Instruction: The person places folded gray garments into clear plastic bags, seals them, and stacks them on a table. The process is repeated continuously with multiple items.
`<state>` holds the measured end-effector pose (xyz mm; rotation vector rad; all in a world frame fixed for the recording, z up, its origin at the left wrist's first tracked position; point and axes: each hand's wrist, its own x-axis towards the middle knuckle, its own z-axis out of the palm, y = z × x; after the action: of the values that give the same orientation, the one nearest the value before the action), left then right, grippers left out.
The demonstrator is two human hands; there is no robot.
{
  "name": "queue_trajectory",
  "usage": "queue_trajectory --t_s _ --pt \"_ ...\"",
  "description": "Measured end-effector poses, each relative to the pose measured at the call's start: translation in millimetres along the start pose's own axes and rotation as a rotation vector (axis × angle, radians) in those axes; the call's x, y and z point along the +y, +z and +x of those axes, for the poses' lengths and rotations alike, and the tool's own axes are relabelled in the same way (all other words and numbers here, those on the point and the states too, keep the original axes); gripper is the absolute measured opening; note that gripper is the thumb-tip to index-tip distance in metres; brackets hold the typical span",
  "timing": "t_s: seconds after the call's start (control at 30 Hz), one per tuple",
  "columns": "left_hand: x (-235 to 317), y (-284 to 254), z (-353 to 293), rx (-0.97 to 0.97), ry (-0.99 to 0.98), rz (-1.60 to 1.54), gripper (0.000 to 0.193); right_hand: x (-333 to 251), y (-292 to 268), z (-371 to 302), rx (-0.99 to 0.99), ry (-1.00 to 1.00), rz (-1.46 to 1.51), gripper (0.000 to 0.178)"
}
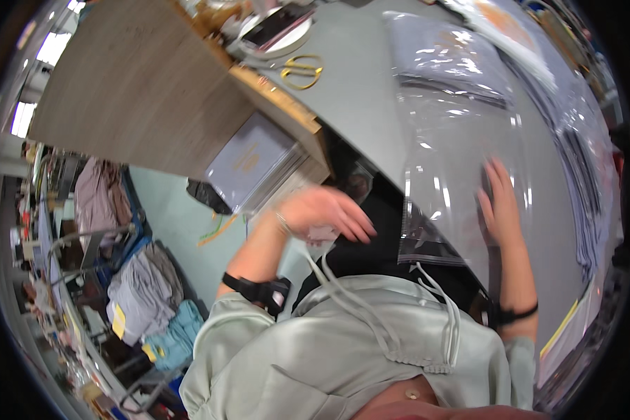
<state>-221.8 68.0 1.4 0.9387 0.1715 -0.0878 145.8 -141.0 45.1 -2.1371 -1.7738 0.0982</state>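
The right hand's (502, 213) fingers point away from the body, stretched out flat with a gap between the thumb and the rest, pinching nothing; they lie over the right side of a clear plastic garment bag (444, 157), though whether they press on it cannot be told. The left hand's (322, 213) fingers, blurred, extend loosely close together, holding nothing, left of the bag's near end. Beyond the right fingertips, in the bag's far end, sits a folded pale blue-grey garment (444, 59). Under bag and right hand runs a grey tabletop (360, 98). Right of the right fingers lie more folded garments (582, 189) in plastic. Past the left fingertips, farther from the body, are gold-handled scissors (302, 71); left of those fingers, a stack of bagged garments (250, 157) rests beside a wooden panel (140, 91).
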Motion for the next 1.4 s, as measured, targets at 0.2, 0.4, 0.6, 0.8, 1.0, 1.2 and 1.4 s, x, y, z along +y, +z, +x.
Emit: queue_trajectory --t_s 0.2,0.4,0.6,0.8,1.0,1.2,1.4 --pt "-141.1 -226.6 -202.6 2.111 -0.103 0.251 0.027 -22.4 -20.4 -131.8 -0.030 0.062 -0.003 0.032" --pt "-216.8 -284.9 -217.3 1.953 -0.245 0.085 0.034 -36.9 -5.0 -160.1 0.071 0.174 -0.079 0.031" --pt "-189.6 -285.0 -202.5 2.069 -0.311 0.312 0.028 -39.0 -2.1 -157.1 0.079 0.232 -0.094 0.033" --pt "-169.3 -270.1 -197.0 1.827 0.090 -0.437 0.030 -40.5 -1.9 -155.2 0.075 0.242 -0.113 0.033" --pt "-144.7 -262.9 -195.6 1.560 0.204 -0.649 0.040 -41.5 -1.1 -153.0 0.078 0.280 -0.115 0.033" --pt "-118.0 -259.8 -189.9 1.651 0.101 -0.465 0.036 -46.9 -12.2 -155.1 0.062 0.282 -0.106 0.032" --pt "-18.3 -154.2 -197.6 1.559 -0.033 1.027 0.022 -85.6 -63.5 -129.7 0.242 0.132 -0.062 0.032"
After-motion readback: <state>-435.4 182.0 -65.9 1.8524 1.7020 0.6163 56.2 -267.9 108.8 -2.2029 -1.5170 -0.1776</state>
